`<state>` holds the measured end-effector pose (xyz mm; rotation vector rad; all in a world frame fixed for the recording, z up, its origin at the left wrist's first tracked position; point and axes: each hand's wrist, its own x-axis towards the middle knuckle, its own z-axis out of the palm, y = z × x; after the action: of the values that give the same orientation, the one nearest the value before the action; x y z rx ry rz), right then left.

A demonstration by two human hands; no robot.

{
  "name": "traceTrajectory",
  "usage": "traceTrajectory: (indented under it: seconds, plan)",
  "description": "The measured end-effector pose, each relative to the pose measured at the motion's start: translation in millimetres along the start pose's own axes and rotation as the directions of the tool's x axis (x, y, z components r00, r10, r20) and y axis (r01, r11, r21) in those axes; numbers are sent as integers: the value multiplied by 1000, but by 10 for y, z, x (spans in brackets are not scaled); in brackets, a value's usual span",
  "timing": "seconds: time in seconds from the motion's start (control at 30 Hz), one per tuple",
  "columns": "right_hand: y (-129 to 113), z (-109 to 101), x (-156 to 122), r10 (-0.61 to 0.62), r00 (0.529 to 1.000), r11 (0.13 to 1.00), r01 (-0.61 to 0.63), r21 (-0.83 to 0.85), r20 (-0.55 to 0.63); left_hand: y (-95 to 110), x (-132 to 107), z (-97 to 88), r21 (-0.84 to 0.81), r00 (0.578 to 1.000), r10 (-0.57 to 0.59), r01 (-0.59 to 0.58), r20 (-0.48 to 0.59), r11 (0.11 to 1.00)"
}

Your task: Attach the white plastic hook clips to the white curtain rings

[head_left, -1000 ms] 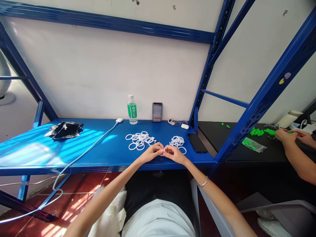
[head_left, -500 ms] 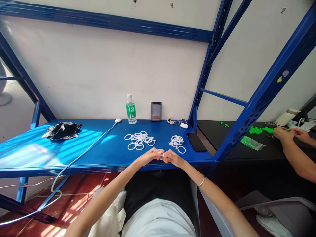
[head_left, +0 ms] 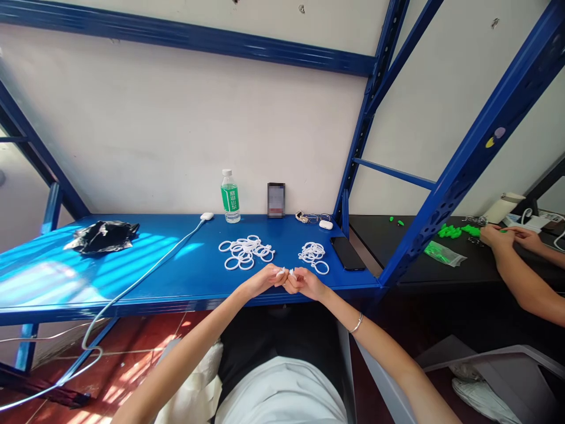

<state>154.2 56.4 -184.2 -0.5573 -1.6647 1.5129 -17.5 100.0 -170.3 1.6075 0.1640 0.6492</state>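
Observation:
My left hand (head_left: 265, 279) and my right hand (head_left: 306, 281) meet fingertip to fingertip over the front edge of the blue shelf (head_left: 132, 271). Both pinch a small white ring piece (head_left: 286, 272) between them. Behind my left hand lies a pile of several white rings (head_left: 245, 251). A smaller pile of white rings (head_left: 314, 255) lies behind my right hand. A silver bracelet (head_left: 355, 323) sits on my right wrist.
A green-labelled water bottle (head_left: 230, 196), a small dark screen (head_left: 276, 200) and an earbud case (head_left: 325, 224) stand at the back. A black phone (head_left: 346, 253), a white cable (head_left: 150, 268) and a black bag (head_left: 101, 235) lie on the shelf. Another person's hands (head_left: 507, 237) handle green parts (head_left: 452, 231) at right.
My hands have drawn slightly toward me, to the shelf's front edge, still pinched together on the white piece. The view shifted a little left.

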Motion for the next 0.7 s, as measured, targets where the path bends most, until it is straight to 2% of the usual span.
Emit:
traceTrajectory:
  seconds: [0.1, 0.17, 0.23, 0.3, 0.37, 0.43, 0.5, 0.6, 0.7]
  plan:
    - [-114, -100, -45, -28, 978, 981, -13, -192, -206, 53, 15, -14, 169, 992, 10, 11, -125, 986]
    - [-199, -179, -85, -128, 942, 906, -16, -423, -309, 86, 14, -38, 426, 974, 91, 6, -208, 905]
    - [-260, -257, -129, -252, 898, 750, -53, -659, -360, 92, 3, -83, 725, 947, 224, 13, -229, 689]
    - [-283, -329, -171, -370, 847, 539, -140, -831, -382, 56, -13, -149, 907, 924, 314, 75, -219, 415]
    - [-272, -392, -207, -453, 805, 336, -244, -910, -383, -18, -27, -228, 962, 912, 337, 164, -232, 218]
    - [-243, -441, -232, -483, 788, 197, -328, -924, -383, -107, -37, -301, 965, 901, 345, 234, -262, 123]
    - [-210, -470, -245, -472, 788, 129, -382, -915, -395, -182, -42, -352, 961, 901, 337, 267, -274, 69]
    - [-177, -482, -245, -436, 801, 85, -416, -905, -410, -230, -43, -380, 959, 913, 305, 283, -270, 2]
    - [-163, -480, -236, -422, 820, 45, -408, -912, -387, -218, -38, -370, 965, 925, 287, 261, -247, -13]
